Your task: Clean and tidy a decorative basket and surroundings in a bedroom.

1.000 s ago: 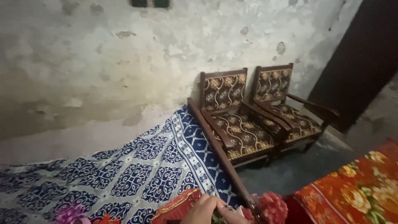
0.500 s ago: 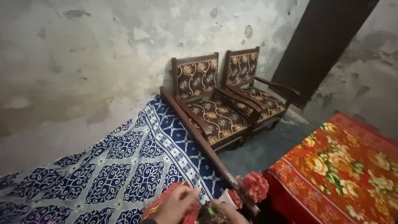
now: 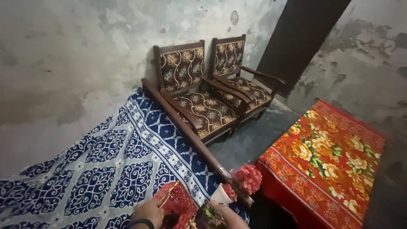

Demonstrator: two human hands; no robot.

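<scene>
A bed with a dark wooden side rail fills the near left. A blue and white patterned sheet covers it. At the near edge of the sheet sits a small red basket with gold trim. Just right of it, by the rail, a white cup holds red flowers.

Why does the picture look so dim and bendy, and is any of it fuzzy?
Head view: the room light is weak and soft, so the wall looks grey and the doorway goes nearly black; the wide lens tilts and bends the two chairs and wall lines; the left hand and right hand at the bottom edge are cut off and slightly soft; no glare shows.
</scene>
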